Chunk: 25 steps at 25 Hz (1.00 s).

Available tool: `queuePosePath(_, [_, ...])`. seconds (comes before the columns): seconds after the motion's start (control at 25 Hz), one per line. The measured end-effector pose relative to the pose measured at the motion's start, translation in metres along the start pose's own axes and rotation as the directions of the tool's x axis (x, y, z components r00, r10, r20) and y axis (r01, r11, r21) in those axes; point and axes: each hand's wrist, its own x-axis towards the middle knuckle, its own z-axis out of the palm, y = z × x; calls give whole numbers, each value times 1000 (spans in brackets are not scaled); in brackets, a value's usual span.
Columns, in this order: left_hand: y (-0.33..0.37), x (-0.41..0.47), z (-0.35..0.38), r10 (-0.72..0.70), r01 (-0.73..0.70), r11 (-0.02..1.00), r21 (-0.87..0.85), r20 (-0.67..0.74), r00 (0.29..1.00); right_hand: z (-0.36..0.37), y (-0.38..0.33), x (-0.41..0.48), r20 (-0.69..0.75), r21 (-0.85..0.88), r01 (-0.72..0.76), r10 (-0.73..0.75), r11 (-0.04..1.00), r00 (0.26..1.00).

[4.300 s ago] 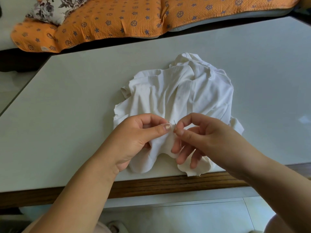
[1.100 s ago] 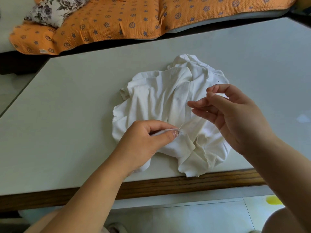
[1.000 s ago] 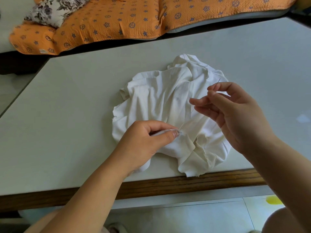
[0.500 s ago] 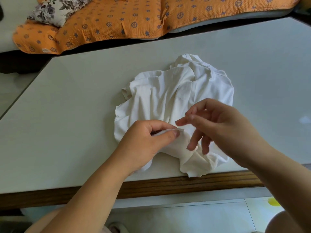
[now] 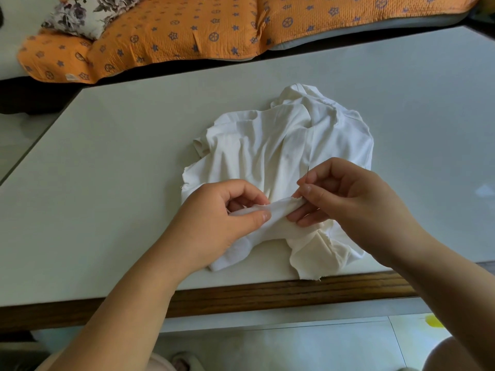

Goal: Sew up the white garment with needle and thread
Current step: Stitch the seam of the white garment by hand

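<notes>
A crumpled white garment (image 5: 278, 145) lies on the pale table (image 5: 120, 170) near its front edge. My left hand (image 5: 214, 223) pinches a raised fold of the cloth between thumb and forefinger. My right hand (image 5: 356, 199) is just right of it, its thumb and forefinger pinching a thin needle (image 5: 308, 174) that points up and away. The lower fingers of that hand lie under the same fold. The thread is too fine to make out.
An orange patterned cushion (image 5: 187, 30) and a floral pillow (image 5: 85, 12) lie beyond the table's far edge. The table's wooden front edge (image 5: 267, 293) runs just below the garment. Tiled floor shows below, with a yellow spot (image 5: 434, 321) at the right.
My right hand, which had drawn the needle up and to the right, has come back down to the fold beside my left hand. My left hand kept its pinch on the cloth.
</notes>
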Motion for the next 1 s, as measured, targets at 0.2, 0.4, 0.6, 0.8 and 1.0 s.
queuePosePath(0.2, [0, 0, 0, 52, -46, 995, 91, -69, 996, 0, 0, -1, -17, -12, 6, -7, 1000, 1000])
queuePosePath(0.4, [-3, 0, -1, 78, -69, 989, 133, -69, 995, 1, 0, -1, -29, -35, 19, -20, 999, 999])
queuePosePath(0.6, [1, -1, -2, 80, -77, 990, 121, -16, 997, 0, -2, -2, -39, -33, 27, -28, 999, 999])
queuePosePath(0.8, [0, 3, 0, 174, -145, 933, 330, -58, 983, 2, -4, -4, -28, -20, 26, -27, 999, 999])
queuePosePath(1.0, [7, -1, 10, 151, -130, 967, 218, -84, 985, 4, -4, -6, -25, 6, 19, -18, 1000, 1000])
